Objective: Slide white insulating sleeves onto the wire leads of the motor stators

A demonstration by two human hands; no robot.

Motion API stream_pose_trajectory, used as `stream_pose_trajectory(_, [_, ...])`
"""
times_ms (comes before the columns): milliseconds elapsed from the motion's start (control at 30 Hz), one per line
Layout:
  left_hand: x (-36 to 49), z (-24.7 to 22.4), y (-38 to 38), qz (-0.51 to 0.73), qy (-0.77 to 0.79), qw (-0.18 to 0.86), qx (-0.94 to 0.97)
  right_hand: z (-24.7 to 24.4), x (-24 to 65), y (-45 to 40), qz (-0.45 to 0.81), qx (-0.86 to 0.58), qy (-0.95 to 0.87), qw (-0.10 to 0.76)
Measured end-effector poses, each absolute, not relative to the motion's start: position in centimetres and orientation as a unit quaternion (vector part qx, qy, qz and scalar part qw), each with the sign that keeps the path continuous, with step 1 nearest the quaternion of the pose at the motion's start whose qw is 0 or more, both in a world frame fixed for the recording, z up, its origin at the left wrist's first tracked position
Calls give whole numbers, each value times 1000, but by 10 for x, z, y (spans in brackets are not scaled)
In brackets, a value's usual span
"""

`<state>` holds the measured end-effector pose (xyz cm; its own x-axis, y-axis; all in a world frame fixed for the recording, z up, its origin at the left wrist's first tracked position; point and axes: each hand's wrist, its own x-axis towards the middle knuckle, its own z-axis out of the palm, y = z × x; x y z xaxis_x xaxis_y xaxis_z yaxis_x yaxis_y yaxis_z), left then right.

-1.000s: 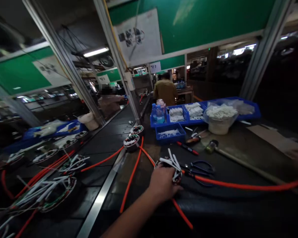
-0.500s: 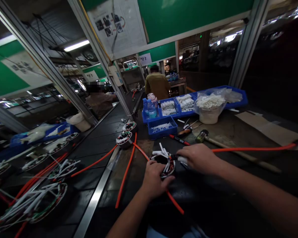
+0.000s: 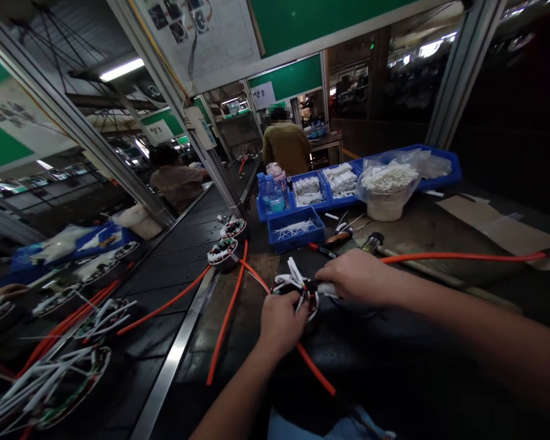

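Observation:
A round wound part with white sleeves standing up from its top sits on the dark bench in front of me. My left hand is wrapped round its near left side, with the thumb and fingers at the rim. At its right side my right hand is closed on a bundle of white sleeves and dark leads, most of it hidden by the fingers. An orange tube comes out below the part toward me, and another orange tube runs right from behind my right hand.
Blue bins of white sleeves, bottles and a bagged tub stand behind. A mallet and cardboard lie right. More wound parts are left, beside a metal rail. People sit farther back; another person's hand is far left.
My right hand has shifted slightly left and up with the bundle. My left hand has closed further over the part's rim. The view has tilted, and the far-left hand shows more.

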<state>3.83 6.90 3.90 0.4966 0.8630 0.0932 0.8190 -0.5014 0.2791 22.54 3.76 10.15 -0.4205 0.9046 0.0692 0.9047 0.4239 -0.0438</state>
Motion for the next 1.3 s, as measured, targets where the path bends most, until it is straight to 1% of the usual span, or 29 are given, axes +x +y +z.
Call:
stream_pose_trajectory(100, [36, 37, 69, 105, 473, 100, 869, 78, 236, 37, 13, -534, -843, 61])
stream_pose_trajectory(200, [34, 33, 64, 126, 435, 81, 888, 54, 247, 32, 39, -521, -846, 102])
stream_pose_trajectory(300, [39, 25, 59, 172, 410, 61, 894, 51, 257, 28, 32, -515, -847, 127])
stream_pose_trajectory(367, [47, 19, 57, 197, 393, 62, 896, 56, 263, 26, 24, -520, -844, 130])
stream_pose_trajectory(467, [58, 11, 56, 205, 361, 71, 907, 52, 272, 21, 50, -526, -840, 128])
stream_pose_trajectory(600, [59, 9, 55, 196, 321, 74, 923, 14, 277, 10, 84, -548, -822, 130])
stream_pose_trajectory(667, [54, 9, 53, 192, 295, 73, 933, -6, 276, 6, 77, -558, -816, 130])
stream_pose_trajectory(733, [50, 7, 51, 220, 285, 72, 930, -18, 273, 5, 64, -561, -815, 129])
stream_pose_trajectory(833, [47, -4, 47, 298, 293, 82, 905, -24, 269, 5, 47, -564, -815, 128])
stream_pose_trajectory(900, [48, -11, 45, 326, 294, 87, 894, -24, 265, 5, 40, -572, -808, 132])
stream_pose_trajectory(1067, [48, -12, 43, 335, 292, 97, 891, -25, 256, 2, 47, -606, -779, 155])
stream_pose_trajectory(1300, [53, -5, 42, 342, 353, 180, 852, -21, 255, 4, 86, -604, -772, 179])
